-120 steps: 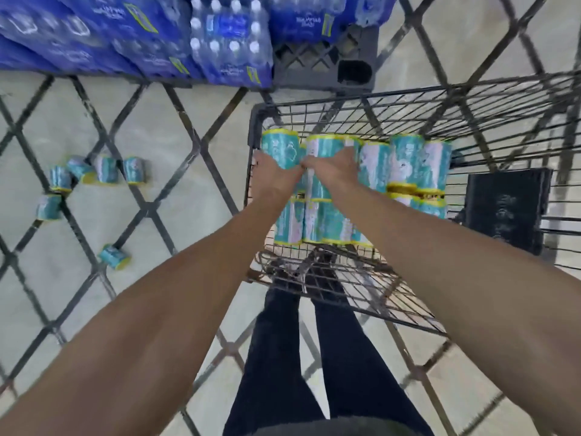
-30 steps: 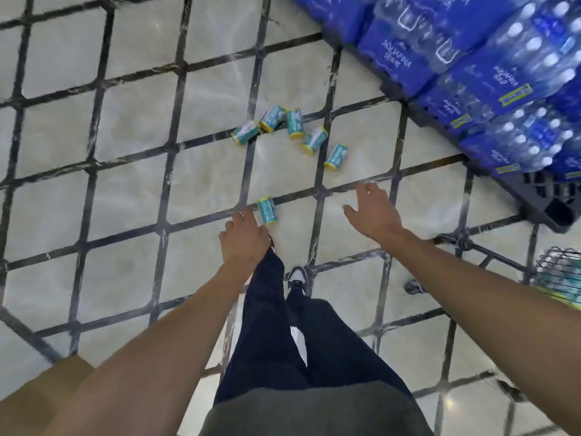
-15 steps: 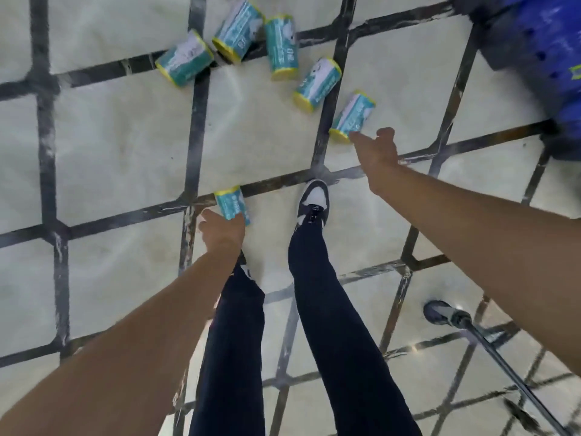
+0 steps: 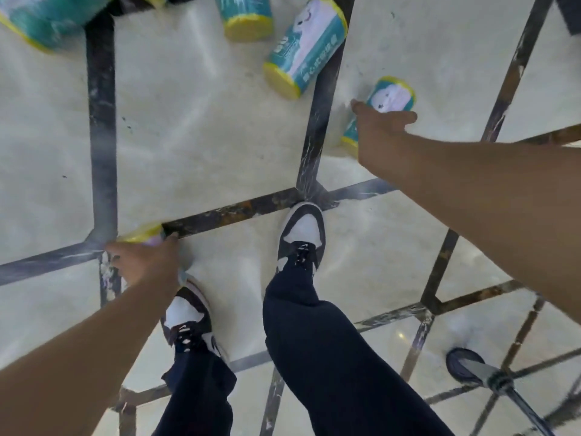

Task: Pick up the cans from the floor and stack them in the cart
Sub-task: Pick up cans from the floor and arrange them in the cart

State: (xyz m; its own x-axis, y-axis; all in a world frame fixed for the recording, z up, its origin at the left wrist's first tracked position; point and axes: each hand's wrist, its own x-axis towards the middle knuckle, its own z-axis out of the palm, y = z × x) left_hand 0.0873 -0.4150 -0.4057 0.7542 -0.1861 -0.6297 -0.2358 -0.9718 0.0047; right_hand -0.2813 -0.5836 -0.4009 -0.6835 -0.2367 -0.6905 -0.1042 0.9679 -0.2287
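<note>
You are at the pick-up step, bent low over the floor [image 4: 204,146], with both hands on cans. Your left hand [image 4: 146,262] is wrapped around a can [image 4: 141,235] lying beside the dark tile seam; only its yellow rim shows past the fingers. Your right hand [image 4: 379,125] lies over a second can [image 4: 391,96], fingers and thumb spread wide across its side and not yet curled about it. Three more cans lie further out: one just beside the right hand's [image 4: 303,48], one at the top edge [image 4: 246,15], one at the top left corner [image 4: 47,17].

The next move calls for closing the right hand's fingers around its can so it cannot roll, then lifting both and turning to the cart. Of the cart, only a wheel [image 4: 465,363] and a leg show at lower right; its basket is out of view, so its contents cannot be told.
</note>
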